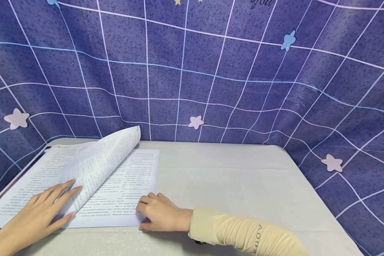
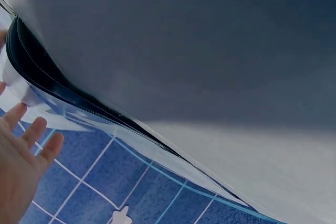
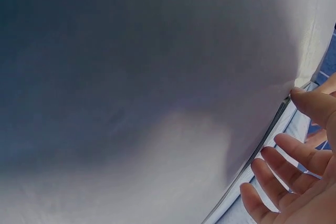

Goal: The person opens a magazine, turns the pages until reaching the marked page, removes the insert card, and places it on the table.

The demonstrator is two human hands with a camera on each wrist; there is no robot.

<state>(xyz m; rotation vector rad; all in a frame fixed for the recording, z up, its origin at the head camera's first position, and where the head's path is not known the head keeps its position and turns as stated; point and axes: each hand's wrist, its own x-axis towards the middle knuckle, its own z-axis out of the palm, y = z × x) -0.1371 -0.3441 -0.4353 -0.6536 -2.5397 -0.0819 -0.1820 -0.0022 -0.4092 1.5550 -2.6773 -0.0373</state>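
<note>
An open book (image 1: 140, 177) with printed text lies on the left part of the table. One of its pages (image 1: 115, 153) stands curled up and leans over to the left. My left hand (image 1: 43, 213) rests on the left side, fingers spread and nearly straight against the lower part of the curled page. My right hand (image 1: 161, 213) is at the book's lower right corner, its fingers lightly bent over the right edge. In the right wrist view the thumb (image 3: 310, 103) touches the corner, and the fingers lie apart along the page edge.
The table (image 1: 227, 185) has a pale grey cover and extends to the right of the book. Behind it and along the sides hangs a blue-purple cloth (image 1: 166, 81) with grid lines and stars. A cream sleeve (image 1: 243, 227) covers my right forearm.
</note>
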